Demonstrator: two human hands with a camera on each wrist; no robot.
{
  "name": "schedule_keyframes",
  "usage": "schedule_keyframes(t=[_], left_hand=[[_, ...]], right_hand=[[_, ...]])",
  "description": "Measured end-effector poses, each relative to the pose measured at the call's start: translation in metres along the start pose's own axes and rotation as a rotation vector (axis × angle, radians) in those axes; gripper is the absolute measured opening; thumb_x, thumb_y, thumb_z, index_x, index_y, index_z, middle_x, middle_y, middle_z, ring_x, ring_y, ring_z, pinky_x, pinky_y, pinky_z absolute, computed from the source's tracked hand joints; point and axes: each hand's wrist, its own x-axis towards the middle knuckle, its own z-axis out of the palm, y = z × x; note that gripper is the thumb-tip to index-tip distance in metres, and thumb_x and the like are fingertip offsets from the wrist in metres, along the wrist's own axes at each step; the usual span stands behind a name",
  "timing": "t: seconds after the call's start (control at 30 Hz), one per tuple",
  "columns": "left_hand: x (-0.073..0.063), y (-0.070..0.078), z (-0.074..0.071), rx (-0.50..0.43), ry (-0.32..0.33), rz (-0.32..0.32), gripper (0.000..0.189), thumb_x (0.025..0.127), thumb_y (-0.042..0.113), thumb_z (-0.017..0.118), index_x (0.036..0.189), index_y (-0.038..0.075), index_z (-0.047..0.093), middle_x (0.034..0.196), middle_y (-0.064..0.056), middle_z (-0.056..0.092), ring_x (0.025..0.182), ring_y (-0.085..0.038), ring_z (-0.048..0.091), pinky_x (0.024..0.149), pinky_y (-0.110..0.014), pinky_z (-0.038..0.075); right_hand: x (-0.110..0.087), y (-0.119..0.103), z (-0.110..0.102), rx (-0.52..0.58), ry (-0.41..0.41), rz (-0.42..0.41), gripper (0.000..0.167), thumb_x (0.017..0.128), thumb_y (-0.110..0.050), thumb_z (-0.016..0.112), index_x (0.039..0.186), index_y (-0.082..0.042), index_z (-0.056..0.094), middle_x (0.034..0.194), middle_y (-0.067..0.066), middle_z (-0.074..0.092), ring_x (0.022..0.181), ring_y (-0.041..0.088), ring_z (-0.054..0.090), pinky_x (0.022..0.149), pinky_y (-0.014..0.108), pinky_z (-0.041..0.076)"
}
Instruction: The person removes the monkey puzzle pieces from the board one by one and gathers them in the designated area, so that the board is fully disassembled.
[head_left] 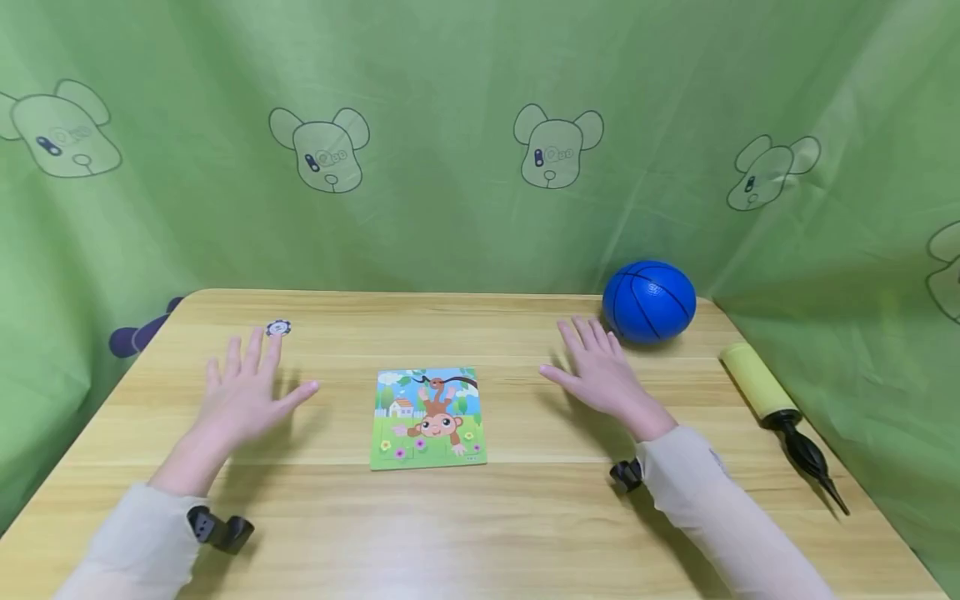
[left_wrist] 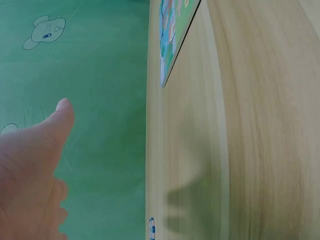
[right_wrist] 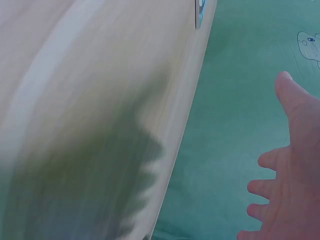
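Note:
A square picture puzzle (head_left: 427,418) with a hanging monkey lies flat on the table between the two hands. My left hand (head_left: 243,400) hovers palm down to its left, fingers spread, holding nothing. Just past its fingertips is a small round chip (head_left: 278,327), blue and white. On the other side, my right hand (head_left: 603,375) is also spread above the table and holds nothing; a blue ball (head_left: 649,302) with black lines sits just beyond its fingers. Both wrist views show the hands apart from the tabletop, their shadows falling on it.
At the right edge of the wooden table (head_left: 315,533) lies a hand pump (head_left: 757,383) with a yellow barrel and black nozzle. Green curtains (head_left: 450,233) with printed animal heads enclose the back and sides. Something purple (head_left: 142,333) pokes out behind the left table edge.

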Motion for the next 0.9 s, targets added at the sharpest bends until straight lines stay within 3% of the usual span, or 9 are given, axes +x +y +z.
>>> schedule_keyframes(t=[0.3,0.57,0.9], left_hand=[[0.008,0.01,0.009,0.036,-0.01,0.054,0.097,0.086,0.068,0.036,0.146,0.001,-0.001,0.149,-0.023,-0.012,0.131,-0.046,-0.013,0.1,-0.061,-0.013],[0.014,0.021,0.027,0.051,-0.037,0.178,0.092,0.088,0.059,0.046,0.145,-0.003,0.009,0.149,-0.024,-0.002,0.133,-0.044,-0.008,0.104,-0.058,-0.008],[0.032,0.036,0.048,0.04,-0.086,0.292,0.089,0.087,0.055,0.051,0.145,-0.002,0.016,0.15,-0.021,0.005,0.134,-0.042,0.002,0.107,-0.057,0.003]], right_hand=[[0.017,-0.025,0.005,0.044,-0.001,-0.074,0.086,0.087,-0.06,0.046,0.147,-0.005,0.016,0.149,0.022,0.014,0.135,0.041,0.006,0.106,0.059,0.007],[0.036,-0.052,0.016,0.084,-0.024,-0.157,0.084,0.087,-0.056,0.051,0.147,-0.006,0.019,0.148,0.02,0.018,0.136,0.038,0.01,0.109,0.052,0.008],[0.058,-0.086,0.034,0.081,-0.129,-0.316,0.084,0.086,-0.055,0.052,0.147,-0.006,0.02,0.149,0.019,0.019,0.136,0.036,0.011,0.11,0.046,0.007]])
